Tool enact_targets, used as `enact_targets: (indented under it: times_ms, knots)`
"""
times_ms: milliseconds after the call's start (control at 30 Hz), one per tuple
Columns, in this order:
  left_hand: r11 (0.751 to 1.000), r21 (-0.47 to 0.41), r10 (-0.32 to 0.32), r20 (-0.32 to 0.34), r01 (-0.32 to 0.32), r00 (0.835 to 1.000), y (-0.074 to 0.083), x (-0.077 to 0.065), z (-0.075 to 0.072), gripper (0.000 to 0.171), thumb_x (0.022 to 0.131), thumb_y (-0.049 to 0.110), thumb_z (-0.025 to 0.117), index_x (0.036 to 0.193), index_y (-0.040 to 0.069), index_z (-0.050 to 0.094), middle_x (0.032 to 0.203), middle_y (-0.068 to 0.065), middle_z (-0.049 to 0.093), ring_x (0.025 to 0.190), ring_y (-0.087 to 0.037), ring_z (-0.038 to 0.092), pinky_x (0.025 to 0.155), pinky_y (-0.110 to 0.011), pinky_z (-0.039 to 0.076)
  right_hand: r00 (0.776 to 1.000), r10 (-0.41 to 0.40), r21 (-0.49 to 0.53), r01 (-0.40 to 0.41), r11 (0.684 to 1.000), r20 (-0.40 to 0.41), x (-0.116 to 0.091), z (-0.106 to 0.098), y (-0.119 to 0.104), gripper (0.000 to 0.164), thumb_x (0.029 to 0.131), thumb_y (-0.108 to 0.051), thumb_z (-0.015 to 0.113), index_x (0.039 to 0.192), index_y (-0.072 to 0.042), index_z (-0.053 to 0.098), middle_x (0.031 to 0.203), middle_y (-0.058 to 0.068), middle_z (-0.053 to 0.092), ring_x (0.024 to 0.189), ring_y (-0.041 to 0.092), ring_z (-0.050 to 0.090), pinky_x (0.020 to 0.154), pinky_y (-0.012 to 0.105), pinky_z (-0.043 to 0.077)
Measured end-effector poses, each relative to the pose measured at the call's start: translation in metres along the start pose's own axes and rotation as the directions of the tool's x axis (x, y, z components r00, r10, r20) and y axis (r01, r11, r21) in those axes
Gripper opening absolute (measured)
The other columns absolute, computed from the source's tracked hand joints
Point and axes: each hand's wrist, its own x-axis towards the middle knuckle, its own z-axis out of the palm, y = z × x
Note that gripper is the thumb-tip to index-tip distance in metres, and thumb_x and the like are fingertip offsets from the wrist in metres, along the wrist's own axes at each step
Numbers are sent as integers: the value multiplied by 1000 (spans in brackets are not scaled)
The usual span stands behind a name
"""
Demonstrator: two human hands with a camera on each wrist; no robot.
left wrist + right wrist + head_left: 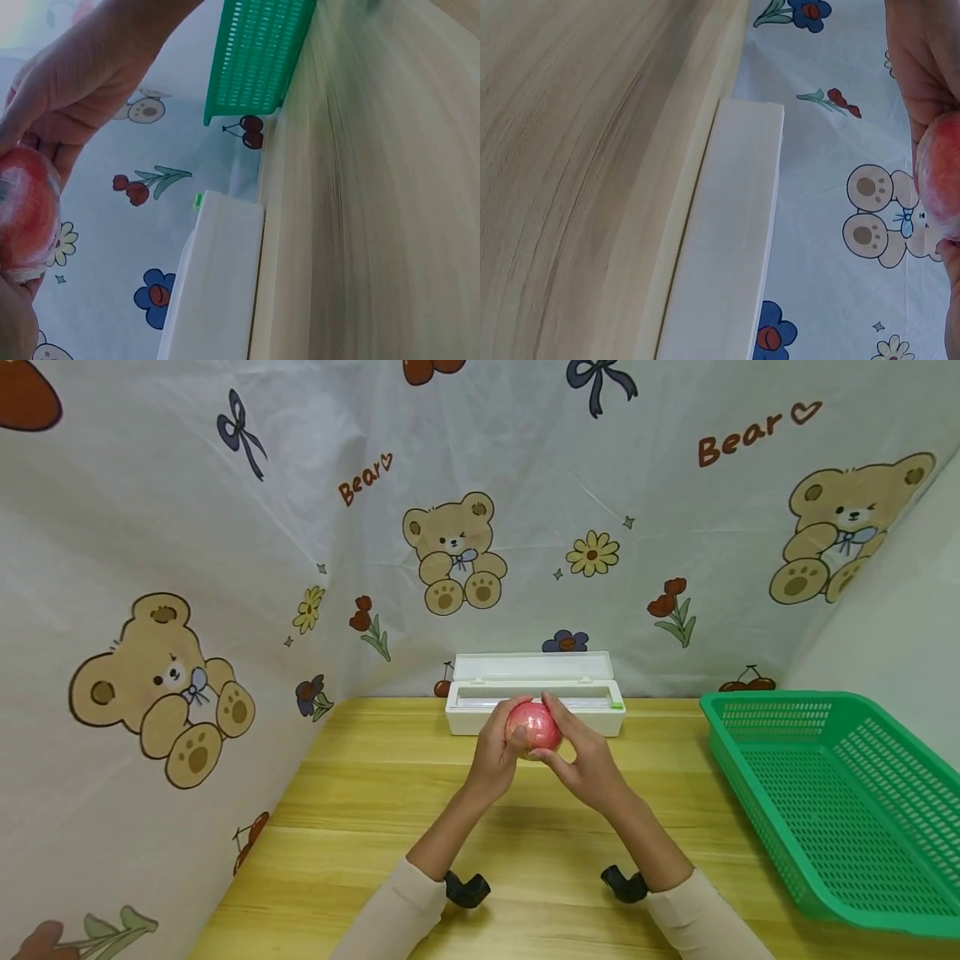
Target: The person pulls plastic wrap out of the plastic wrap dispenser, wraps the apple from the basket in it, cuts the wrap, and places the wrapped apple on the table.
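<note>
A red apple (538, 727) wrapped in clear, shiny film is held up between both hands, above the table and in front of a white box. My left hand (495, 756) grips its left side, thumb on the near face. From the right, my right hand (588, 768) curls fingers over the top and thumb underneath. The left wrist view shows the wrapped apple (28, 210) at the left edge, with creased film around it. Just behind stands the white box (536, 720), a cling film dispenser by its look, lid raised and a green slider (617, 705) at its right end.
A green plastic basket (817, 893) with perforated walls sits at the right of the wooden table (360, 827). Bear-patterned cloth (525, 460) hangs behind and to the left. Black wrist straps (467, 891) with camera mounts are around both forearms.
</note>
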Motion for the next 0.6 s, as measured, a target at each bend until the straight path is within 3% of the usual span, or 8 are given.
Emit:
enact_targets:
  times_ms: [67, 167, 233, 267, 367, 467, 600]
  knots:
    - [998, -46, -31, -8, 31, 999, 1, 1, -1, 69, 104, 63, 35, 142, 7, 50, 128, -12, 60, 110, -23, 61, 87, -34, 60, 1000, -5, 18, 5, 1000, -13, 1, -1, 1, 82, 89, -38, 73, 153, 1, 41, 155, 20, 44, 140, 36, 46, 110, 23, 39]
    - [990, -111, -83, -2, 82, 997, 2, 1, -2, 67, 105, 61, 34, 146, 9, 48, 134, -12, 58, 116, -25, 61, 90, -36, 59, 999, -24, 37, 26, 999, -31, 1, -2, 1, 81, 84, -18, 82, 152, 1, 43, 154, 20, 45, 141, 34, 45, 111, 25, 39]
    - [986, -138, -94, 13, 95, 995, 2, 1, -1, 65, 105, 60, 35, 150, 13, 44, 140, -13, 54, 120, -25, 58, 93, -36, 57, 998, -33, 48, 35, 998, -45, 0, -1, 1, 80, 80, -3, 84, 149, 4, 45, 152, 22, 46, 141, 34, 45, 111, 26, 39]
    - [986, -137, -93, 23, 96, 995, 2, 1, -1, 64, 105, 60, 36, 151, 16, 42, 143, -11, 52, 121, -24, 57, 94, -36, 57, 998, -36, 48, 38, 998, -53, 0, -1, 1, 75, 83, -4, 81, 148, 6, 46, 152, 23, 47, 141, 34, 45, 111, 26, 40]
    - [995, -87, -41, 39, 44, 998, 0, 1, 1, 65, 105, 59, 36, 154, 16, 37, 155, -9, 41, 135, -24, 48, 103, -37, 52, 996, -43, 59, 48, 997, -79, -1, 1, 2, 64, 93, -16, 72, 147, 8, 45, 150, 25, 48, 140, 35, 46, 112, 27, 39]
    - [999, -22, 25, 35, -24, 999, -2, 0, 3, 63, 107, 55, 34, 152, 11, 37, 154, -8, 41, 135, -23, 48, 103, -37, 52, 994, -54, 58, 60, 996, -96, -2, 1, 3, 60, 97, -21, 65, 146, 9, 47, 148, 27, 50, 138, 36, 49, 112, 27, 39]
    - [998, 40, 56, 28, -57, 998, -4, -2, 6, 61, 109, 50, 31, 149, 4, 38, 137, -11, 50, 116, -22, 56, 94, -33, 56, 993, -65, 53, 71, 996, -101, 0, 1, 2, 64, 84, 4, 74, 143, 10, 50, 143, 29, 54, 134, 40, 52, 112, 26, 39]
